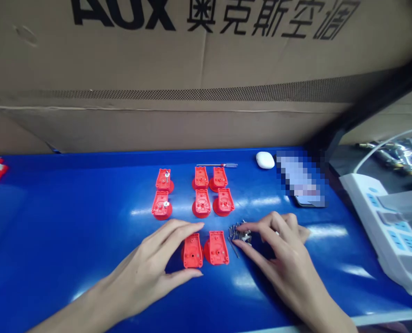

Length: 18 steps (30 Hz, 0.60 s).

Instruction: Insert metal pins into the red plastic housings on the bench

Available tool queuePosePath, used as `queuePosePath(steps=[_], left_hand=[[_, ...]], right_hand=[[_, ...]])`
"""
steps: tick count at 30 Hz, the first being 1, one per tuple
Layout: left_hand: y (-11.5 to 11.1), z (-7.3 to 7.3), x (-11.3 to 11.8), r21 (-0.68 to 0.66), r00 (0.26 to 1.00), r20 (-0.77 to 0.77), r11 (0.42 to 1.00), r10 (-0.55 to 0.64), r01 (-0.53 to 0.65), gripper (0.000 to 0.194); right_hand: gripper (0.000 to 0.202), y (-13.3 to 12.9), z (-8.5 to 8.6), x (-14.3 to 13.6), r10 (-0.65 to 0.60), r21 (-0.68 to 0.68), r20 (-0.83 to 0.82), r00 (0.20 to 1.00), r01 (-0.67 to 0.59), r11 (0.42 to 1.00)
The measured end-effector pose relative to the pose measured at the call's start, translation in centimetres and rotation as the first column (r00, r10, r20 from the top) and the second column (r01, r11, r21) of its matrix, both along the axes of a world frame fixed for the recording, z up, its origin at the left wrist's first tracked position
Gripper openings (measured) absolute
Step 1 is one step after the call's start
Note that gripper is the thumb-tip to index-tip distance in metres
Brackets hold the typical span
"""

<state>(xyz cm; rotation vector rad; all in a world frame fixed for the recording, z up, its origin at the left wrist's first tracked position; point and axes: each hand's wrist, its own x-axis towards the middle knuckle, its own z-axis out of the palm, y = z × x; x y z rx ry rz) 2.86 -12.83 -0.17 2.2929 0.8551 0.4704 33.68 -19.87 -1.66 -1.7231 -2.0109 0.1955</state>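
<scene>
My left hand (157,259) is spread around a red plastic housing (193,252), its thumb below and its forefinger above, with small gaps to the part. A second red housing (217,248) stands just to the right. My right hand (282,245) has thumb and forefinger apart at a small pile of metal screws or pins (239,233); the fingertips touch the pile, and nothing is seen lifted. One long thin pin (234,249) lies at the pile's left edge. The other fingers of my right hand are curled and partly hidden.
Behind are more red housings (202,203) in rows; two at left (161,206) carry small metal pieces. A screwdriver (223,165), a white case (265,160) and a blurred-out phone (301,180) lie farther back. A power strip (389,226) is at right, a large carton (192,125) behind.
</scene>
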Motion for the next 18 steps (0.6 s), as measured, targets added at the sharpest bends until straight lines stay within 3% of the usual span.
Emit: queuePosePath(steps=[14, 18], left_hand=[[0.0, 0.1, 0.0, -0.032, 1.0, -0.015, 0.999, -0.013, 0.013, 0.076], [0.0, 0.2, 0.0, -0.032, 1.0, -0.009, 0.999, -0.01, 0.01, 0.077]], right_hand=[[0.018, 0.2, -1.2, 0.6, 0.121, 0.03, 0.189, 0.975, -0.129, 0.991], [0.023, 0.1, -1.2, 0.4, 0.181, -0.001, 0.169, 0.969, -0.183, 0.983]])
